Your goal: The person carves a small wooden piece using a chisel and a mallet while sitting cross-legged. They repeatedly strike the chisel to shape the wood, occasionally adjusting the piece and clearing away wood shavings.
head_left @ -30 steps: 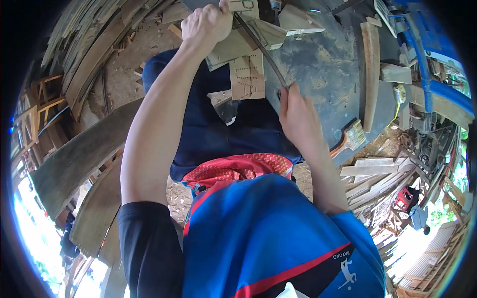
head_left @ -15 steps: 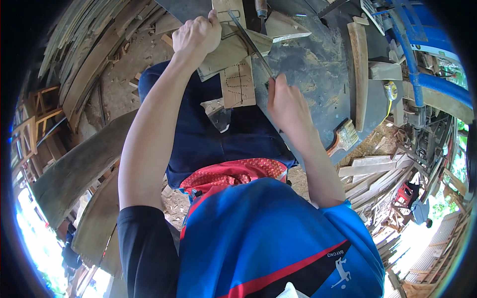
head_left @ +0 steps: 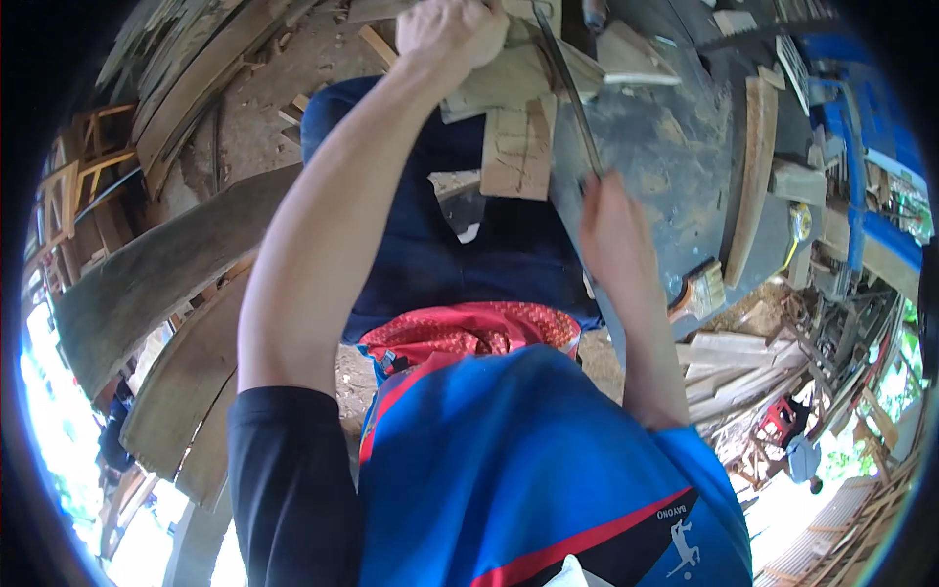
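My right hand [head_left: 616, 230], slightly blurred, is closed around the near end of a long, narrow metal file [head_left: 567, 83]. The file slants up and to the left across a tan piece of wood [head_left: 509, 73]. At the top edge, my left hand [head_left: 452, 31] is closed on the left side of that wood, its fingers partly hidden. Below it, a lighter board with dark drawn lines [head_left: 518, 147] juts toward me over my lap. All of this lies at the left edge of a dark, dusty bench top [head_left: 646, 137].
Right on the bench lie a long curved wooden strip [head_left: 753, 176], a wide paintbrush [head_left: 702, 291] and a yellow tape measure [head_left: 800, 223]. A saw blade [head_left: 763, 37] lies toward the far right, near a blue metal frame [head_left: 851, 147]. Thick planks [head_left: 166, 284] stand at left.
The whole view has shifted, so the bench sits farther right. Against the wood, the file and my right hand have moved a little right and nearer to me. My left hand keeps its grip.
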A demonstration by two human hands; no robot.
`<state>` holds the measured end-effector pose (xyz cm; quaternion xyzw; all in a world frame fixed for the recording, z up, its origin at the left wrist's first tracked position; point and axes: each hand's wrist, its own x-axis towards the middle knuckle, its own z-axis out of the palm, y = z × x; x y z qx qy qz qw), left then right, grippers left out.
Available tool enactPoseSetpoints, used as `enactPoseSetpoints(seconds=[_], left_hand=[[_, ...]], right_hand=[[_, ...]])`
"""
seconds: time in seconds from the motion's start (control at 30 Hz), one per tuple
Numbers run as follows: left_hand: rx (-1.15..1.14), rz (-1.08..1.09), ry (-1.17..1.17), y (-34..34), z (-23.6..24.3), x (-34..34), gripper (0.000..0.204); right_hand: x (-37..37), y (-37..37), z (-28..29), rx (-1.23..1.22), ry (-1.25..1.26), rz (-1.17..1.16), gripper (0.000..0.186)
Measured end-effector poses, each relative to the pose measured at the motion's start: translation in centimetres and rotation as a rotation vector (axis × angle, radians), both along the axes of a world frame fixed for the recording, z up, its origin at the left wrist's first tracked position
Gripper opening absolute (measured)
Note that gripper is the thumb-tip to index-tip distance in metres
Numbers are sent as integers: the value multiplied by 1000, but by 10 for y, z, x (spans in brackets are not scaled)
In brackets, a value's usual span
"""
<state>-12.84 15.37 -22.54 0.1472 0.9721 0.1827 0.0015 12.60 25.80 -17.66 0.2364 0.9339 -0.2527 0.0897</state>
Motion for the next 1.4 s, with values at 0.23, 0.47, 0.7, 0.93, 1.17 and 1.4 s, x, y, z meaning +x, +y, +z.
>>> enactPoseSetpoints(seconds=[0.23,0.47,0.7,0.93,1.17,1.4], left_hand=[[51,-220,126,-7,-27,-13,49],[-36,-241,-21,-1,2,-3,55],[-7,-175,-85,6,12,-4,56],[-25,-139,-104,3,12,-5,54],[31,-200,128,-3,-8,-13,52],[76,-140,90,-1,-37,-25,45]], right_hand=[[-31,1,-1,23,2,35,30],[-23,-10,9,-65,-43,-34,30],[-27,-6,2,-49,16,-37,29],[15,-9,9,-78,-111,-84,30],[-44,-10,-4,-12,53,-61,29],[6,-16,9,-43,-80,-77,28]])
